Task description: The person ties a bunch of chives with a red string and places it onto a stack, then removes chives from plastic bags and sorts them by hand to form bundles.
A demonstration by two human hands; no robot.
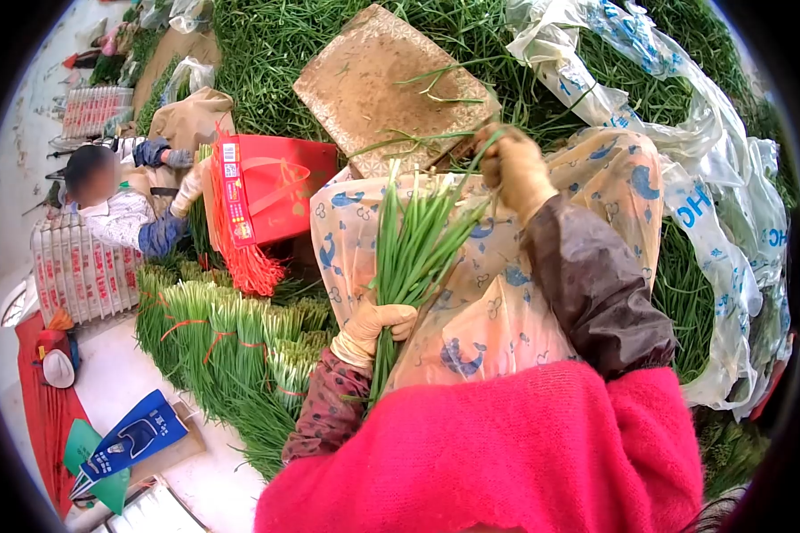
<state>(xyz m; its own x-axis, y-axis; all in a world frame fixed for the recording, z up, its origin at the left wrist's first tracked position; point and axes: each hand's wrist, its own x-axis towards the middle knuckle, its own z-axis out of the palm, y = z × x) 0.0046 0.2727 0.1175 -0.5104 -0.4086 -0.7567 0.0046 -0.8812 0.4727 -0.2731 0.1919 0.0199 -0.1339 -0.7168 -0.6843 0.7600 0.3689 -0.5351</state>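
Observation:
My left hand [373, 330], in a pale glove, is closed round a bunch of green stalks [418, 240] with white ends pointing away from me. The bunch lies over the patterned plastic apron [498, 302] on my lap. Up and to the right, my right hand [516, 169], in a stained glove, has its fingers curled together at the near corner of a dirty board [391, 84]. Thin green leaves run beside its fingers, but what it grips is too small to make out.
Loose greens [267, 53] surround the board. At left are a red bag [271, 191] with red ties [253, 266], tied bundles [204, 329], and a co-worker [124, 195] beside stacked crates [80, 266]. Clear plastic sheeting [720, 222] lies at right; a blue bag [138, 435] sits lower left.

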